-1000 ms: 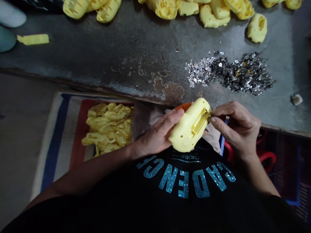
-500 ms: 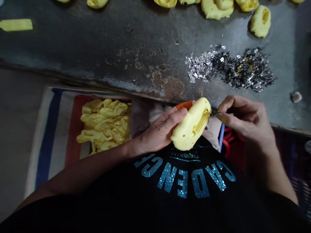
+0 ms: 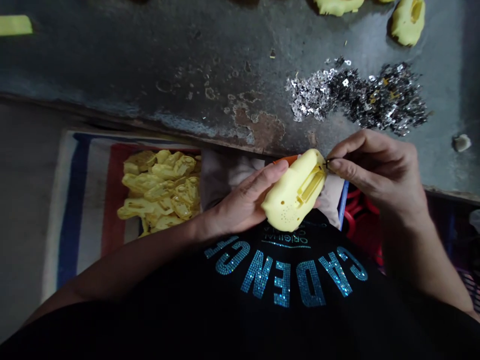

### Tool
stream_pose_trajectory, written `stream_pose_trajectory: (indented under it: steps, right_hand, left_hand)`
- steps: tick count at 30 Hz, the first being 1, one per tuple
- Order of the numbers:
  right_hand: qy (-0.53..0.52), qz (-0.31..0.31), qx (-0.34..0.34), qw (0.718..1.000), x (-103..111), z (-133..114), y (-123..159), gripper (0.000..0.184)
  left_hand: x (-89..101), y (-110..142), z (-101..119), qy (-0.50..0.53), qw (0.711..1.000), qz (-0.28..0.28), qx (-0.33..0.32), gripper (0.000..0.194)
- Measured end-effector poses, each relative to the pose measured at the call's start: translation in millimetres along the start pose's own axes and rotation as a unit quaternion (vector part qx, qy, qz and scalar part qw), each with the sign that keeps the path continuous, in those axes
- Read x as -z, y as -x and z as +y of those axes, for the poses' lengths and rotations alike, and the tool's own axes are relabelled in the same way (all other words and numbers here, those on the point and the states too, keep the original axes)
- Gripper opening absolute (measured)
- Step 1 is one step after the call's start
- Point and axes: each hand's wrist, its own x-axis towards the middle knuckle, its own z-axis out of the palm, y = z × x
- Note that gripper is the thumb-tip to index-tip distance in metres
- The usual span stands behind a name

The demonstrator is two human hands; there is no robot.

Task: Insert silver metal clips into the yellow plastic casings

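Note:
A yellow plastic toy shell (image 3: 288,200) with a rectangular slot, screw holes and a patch of tiny holes is gripped by my left hand (image 3: 247,200). The thumb lies along its upper side. My right hand (image 3: 375,170) pinches a small dark metal piece (image 3: 327,163) between thumb and forefinger, at the shell's upper right end beside the slot. Whether the piece touches the shell I cannot tell. Something orange (image 3: 287,161) shows behind the shell, mostly hidden. Beyond my right hand lies a heap of small shiny metal clips (image 3: 356,97).
The worn metal table (image 3: 150,65) spans the top, its front edge just beyond my hands. More yellow shells (image 3: 408,22) sit at the back right. Yellow parts (image 3: 165,190) are piled at lower left by a striped sheet (image 3: 82,200). A whitish lump (image 3: 461,143) lies at the right.
My right hand has shifted slightly left and up with the metal piece, at the shell's end. The shell is turned slightly. The view has tipped, so the back shells sit higher.

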Motion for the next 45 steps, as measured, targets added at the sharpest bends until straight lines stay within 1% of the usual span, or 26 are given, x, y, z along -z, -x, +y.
stream_pose_trajectory:
  steps: [2, 6, 8, 12, 15, 20, 24, 29, 32, 34, 36, 38, 41, 45]
  right_hand:
    - [0.001, -0.002, -0.015, 1.0, 1, -2, 1, 0.012]
    - [0.037, -0.001, -0.051, 0.998, 2, -7, 2, 0.026]
    - [0.05, -0.003, -0.059, 0.997, 2, -9, 3, 0.029]
    - [0.05, -0.001, -0.072, 0.996, 1, -10, 4, 0.025]
    - [0.047, 0.002, -0.076, 0.996, 2, -10, 3, 0.021]
    - [0.035, -0.006, -0.078, 0.996, 1, -9, 0, 0.023]
    - [0.02, 0.015, -0.08, 0.996, -4, -4, 1, 0.025]
    - [0.025, 0.076, -0.05, 0.996, -10, 2, 14, 0.014]
    - [0.082, 0.107, -0.027, 0.991, -12, 4, 26, 0.005]
    - [0.145, 0.118, -0.002, 0.982, -13, 4, 33, 0.008]
    - [0.207, 0.113, 0.031, 0.971, -16, 3, 36, 0.014]
    - [0.246, 0.103, 0.062, 0.962, -19, 0, 36, 0.019]
    - [0.266, 0.1, 0.087, 0.955, -24, -4, 33, 0.022]
    - [0.269, 0.106, 0.089, 0.953, -25, -6, 32, 0.023]
  left_hand:
    - [-0.7, -1, 0, 0.004, 1.0, -0.002, 0.007, 0.071]
    - [-4.3, -1, -1, 0.008, 1.0, 0.005, -0.006, 0.07]
    - [-6.7, 0, -2, 0.0, 1.0, 0.01, -0.009, 0.069]
    - [-10.8, 2, -2, 0.009, 0.999, 0.035, -0.005, 0.069]
    - [-10.9, 3, -3, 0.012, 0.999, 0.044, -0.007, 0.067]
    - [-8.8, 3, -6, 0.011, 0.999, 0.047, -0.012, 0.067]
    - [-7.6, 1, -5, 0.01, 0.999, 0.034, -0.003, 0.069]
    - [0.2, -2, -1, 0.005, 0.999, -0.028, 0.031, 0.084]
    - [4.7, -3, -2, 0.021, 0.998, -0.044, 0.036, 0.089]
    - [6.0, -3, -3, 0.04, 0.997, -0.052, 0.04, 0.092]
    - [6.1, -3, -4, 0.053, 0.996, -0.051, 0.04, 0.092]
    - [5.8, -3, -5, 0.052, 0.997, -0.045, 0.034, 0.092]
    - [5.4, -3, -6, 0.041, 0.998, -0.044, 0.027, 0.091]
    - [5.5, -2, -6, 0.037, 0.997, -0.055, 0.029, 0.093]
